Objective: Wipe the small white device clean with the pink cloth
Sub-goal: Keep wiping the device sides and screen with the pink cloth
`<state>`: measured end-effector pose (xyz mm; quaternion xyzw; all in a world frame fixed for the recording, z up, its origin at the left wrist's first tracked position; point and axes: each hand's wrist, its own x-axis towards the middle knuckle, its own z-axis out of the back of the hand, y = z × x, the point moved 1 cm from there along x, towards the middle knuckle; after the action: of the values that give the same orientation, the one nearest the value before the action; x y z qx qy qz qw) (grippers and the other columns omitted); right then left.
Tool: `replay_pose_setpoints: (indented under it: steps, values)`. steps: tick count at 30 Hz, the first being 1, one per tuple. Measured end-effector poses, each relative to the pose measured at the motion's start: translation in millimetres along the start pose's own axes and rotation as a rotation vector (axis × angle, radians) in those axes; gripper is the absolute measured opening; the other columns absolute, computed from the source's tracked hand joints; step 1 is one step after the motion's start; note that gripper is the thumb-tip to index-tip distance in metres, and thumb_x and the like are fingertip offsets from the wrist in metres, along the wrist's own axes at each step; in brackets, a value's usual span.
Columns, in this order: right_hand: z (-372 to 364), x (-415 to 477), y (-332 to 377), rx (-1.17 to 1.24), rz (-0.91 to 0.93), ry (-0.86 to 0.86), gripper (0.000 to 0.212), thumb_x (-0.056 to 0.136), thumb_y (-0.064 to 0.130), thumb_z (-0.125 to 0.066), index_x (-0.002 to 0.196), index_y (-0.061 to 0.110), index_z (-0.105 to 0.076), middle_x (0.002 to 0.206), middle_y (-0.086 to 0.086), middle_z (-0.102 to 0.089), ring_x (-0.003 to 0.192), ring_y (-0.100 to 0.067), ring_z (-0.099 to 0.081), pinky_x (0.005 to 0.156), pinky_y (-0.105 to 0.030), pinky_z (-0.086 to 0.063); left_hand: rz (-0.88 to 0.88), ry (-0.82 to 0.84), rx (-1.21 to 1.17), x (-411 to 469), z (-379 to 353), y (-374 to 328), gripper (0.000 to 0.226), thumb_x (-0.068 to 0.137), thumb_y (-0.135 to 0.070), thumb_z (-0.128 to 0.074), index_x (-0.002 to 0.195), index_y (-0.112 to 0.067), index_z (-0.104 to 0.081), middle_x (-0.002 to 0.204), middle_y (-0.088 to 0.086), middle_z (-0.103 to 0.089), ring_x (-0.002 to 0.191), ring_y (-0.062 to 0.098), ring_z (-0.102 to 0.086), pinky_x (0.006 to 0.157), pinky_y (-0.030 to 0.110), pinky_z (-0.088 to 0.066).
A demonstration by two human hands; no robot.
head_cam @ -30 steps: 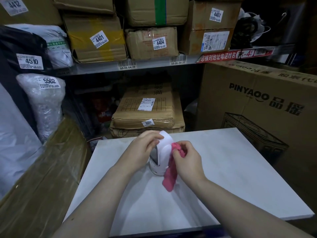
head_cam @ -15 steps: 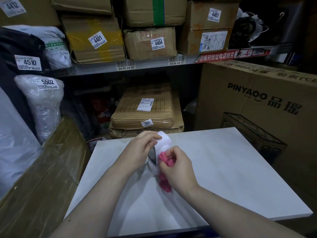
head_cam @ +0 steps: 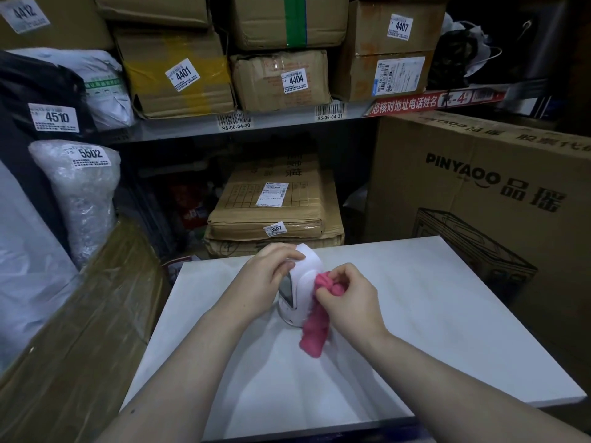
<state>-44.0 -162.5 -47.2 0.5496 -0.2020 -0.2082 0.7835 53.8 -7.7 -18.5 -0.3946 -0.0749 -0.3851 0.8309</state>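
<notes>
The small white device (head_cam: 303, 282) stands upright on the white table (head_cam: 431, 314), its grey screen facing left. My left hand (head_cam: 265, 279) grips it from the left, with fingers curled over its top. My right hand (head_cam: 350, 298) pinches the bunched pink cloth (head_cam: 319, 321) and presses it against the device's right side. The cloth's loose end hangs down to the tabletop. The lower right part of the device is hidden behind the cloth.
A large PINYAOO cardboard box (head_cam: 495, 193) stands right of the table. Flat taped parcels (head_cam: 275, 212) lie behind it under a shelf (head_cam: 256, 126) loaded with labelled boxes. A wrapped brown package (head_cam: 80, 330) and bagged parcels crowd the left side.
My right hand swept the cloth left across the device's front, then back to its right side. My left hand has kept its grip, and the device has stayed in place.
</notes>
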Motion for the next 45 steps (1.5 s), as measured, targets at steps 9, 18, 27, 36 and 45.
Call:
replay_pose_setpoints:
  steps: [9, 18, 27, 36, 45]
  values:
    - [-7.1, -3.5, -3.2, 0.001, -0.058, 0.039, 0.014, 0.081, 0.010, -0.069, 0.086, 0.015, -0.057, 0.083, -0.005, -0.067, 0.070, -0.013, -0.060, 0.056, -0.012, -0.044, 0.020, 0.007, -0.021, 0.1, -0.4, -1.4, 0.022, 0.098, -0.008, -0.054, 0.109, -0.019, -0.070, 0.115, -0.022, -0.056, 0.107, -0.017, -0.049, 0.089, 0.000, -0.032]
    - [-30.0, -29.4, 8.8, 0.026, 0.003, 0.129, 0.018, 0.083, -0.002, -0.069, 0.079, -0.003, -0.052, 0.066, -0.004, -0.056, 0.039, -0.001, -0.048, 0.040, -0.012, -0.038, 0.009, 0.005, -0.022, -0.2, 0.4, -1.2, 0.023, 0.098, -0.005, -0.054, 0.110, -0.017, -0.070, 0.115, -0.025, -0.054, 0.105, -0.017, -0.051, 0.088, 0.001, -0.034]
    - [-14.9, -17.2, -0.7, -0.038, -0.022, 0.047, 0.018, 0.077, 0.010, -0.071, 0.076, 0.012, -0.053, 0.073, -0.002, -0.063, 0.059, -0.007, -0.054, 0.052, -0.015, -0.043, 0.015, 0.011, -0.024, 3.3, -3.7, 0.2, 0.023, 0.098, -0.007, -0.053, 0.109, -0.019, -0.070, 0.116, -0.027, -0.053, 0.107, -0.016, -0.050, 0.090, 0.001, -0.033]
    - [-6.2, 1.8, -10.4, -0.053, -0.084, 0.035, 0.011, 0.083, 0.007, -0.064, 0.091, 0.012, -0.057, 0.083, 0.001, -0.065, 0.073, -0.013, -0.060, 0.057, -0.017, -0.043, 0.021, 0.018, -0.016, 0.7, -2.2, 0.8, 0.024, 0.099, -0.008, -0.053, 0.112, -0.021, -0.068, 0.118, -0.018, -0.057, 0.107, -0.016, -0.049, 0.091, 0.001, -0.033]
    - [-20.1, -12.1, -14.2, -0.051, -0.095, 0.061, 0.013, 0.082, 0.011, -0.068, 0.086, 0.011, -0.056, 0.081, 0.001, -0.066, 0.068, -0.009, -0.059, 0.054, -0.012, -0.042, 0.022, 0.019, 0.006, 1.3, -0.4, 0.3, 0.026, 0.099, -0.008, -0.052, 0.114, -0.022, -0.067, 0.119, -0.016, -0.058, 0.112, -0.013, -0.047, 0.092, 0.001, -0.031]
